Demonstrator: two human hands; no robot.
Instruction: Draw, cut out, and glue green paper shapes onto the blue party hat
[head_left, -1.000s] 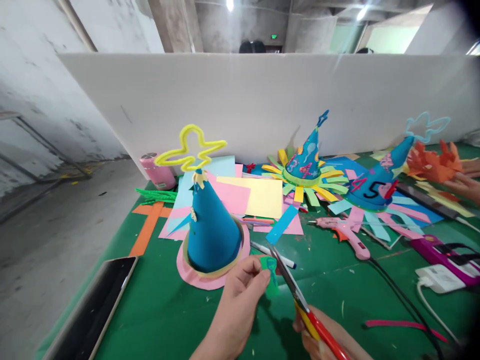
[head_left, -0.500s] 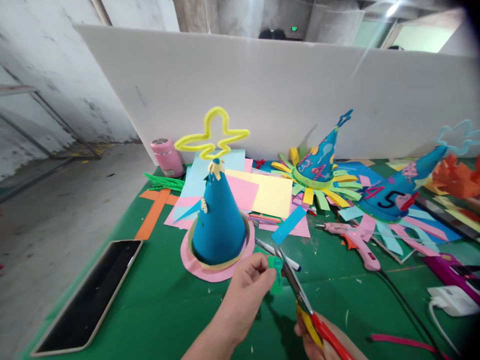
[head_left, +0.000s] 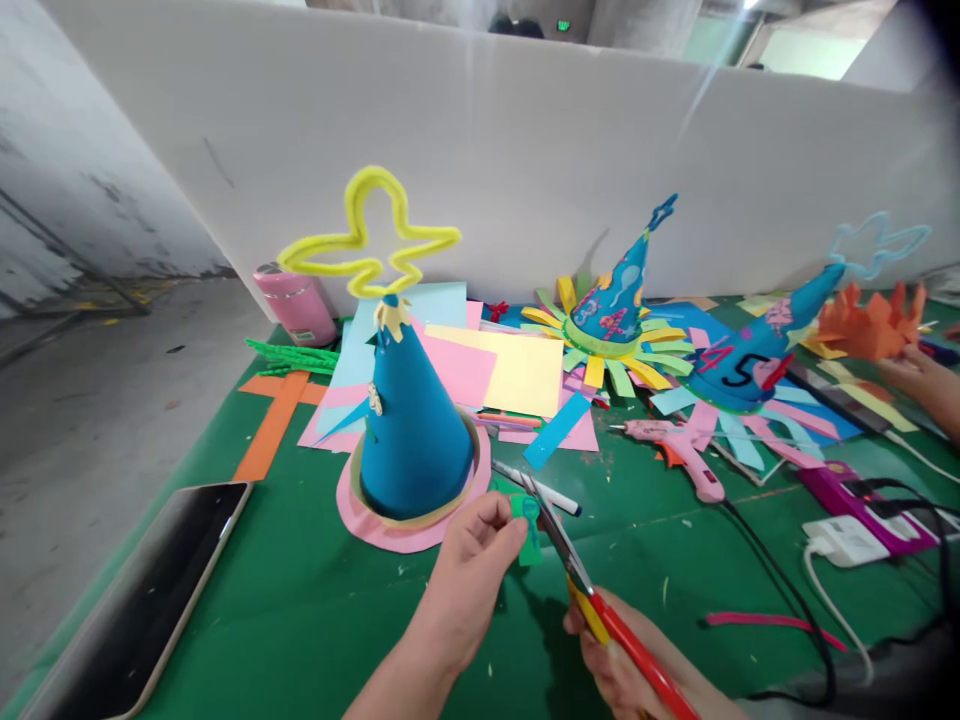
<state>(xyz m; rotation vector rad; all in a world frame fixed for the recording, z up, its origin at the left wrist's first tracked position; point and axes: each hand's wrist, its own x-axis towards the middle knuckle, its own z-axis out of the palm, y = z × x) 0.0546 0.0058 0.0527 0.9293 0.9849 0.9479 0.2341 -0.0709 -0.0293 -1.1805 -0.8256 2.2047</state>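
Between the thumb and fingers of my left hand (head_left: 469, 565) is a small piece of green paper (head_left: 531, 547) with a dark outline drawn on it. My right hand (head_left: 626, 655) grips red-and-yellow-handled scissors (head_left: 561, 540). Their blades point up and away, just right of the paper, their tips slightly apart; whether they touch the paper I cannot tell. Just beyond my left hand stands a blue paper cone hat (head_left: 416, 430) with a pink brim (head_left: 409, 540) and a yellow pipe-cleaner shape (head_left: 431, 238) on top. A white marker (head_left: 551, 492) lies behind the scissors.
A phone (head_left: 135, 610) lies at the left, a pink bottle (head_left: 296, 308) behind it. Rightward are two decorated cone hats (head_left: 611, 300) (head_left: 739, 370), a pink glue gun (head_left: 686, 450) and a purple power strip (head_left: 847, 495) with cables. Another person's hand (head_left: 919, 375) touches an orange paper crown (head_left: 870, 320).
The view has shifted right and down. At the right edge, another person's hand and a dark sleeve have come into sight. My hands keep hold of the green paper and the scissors.
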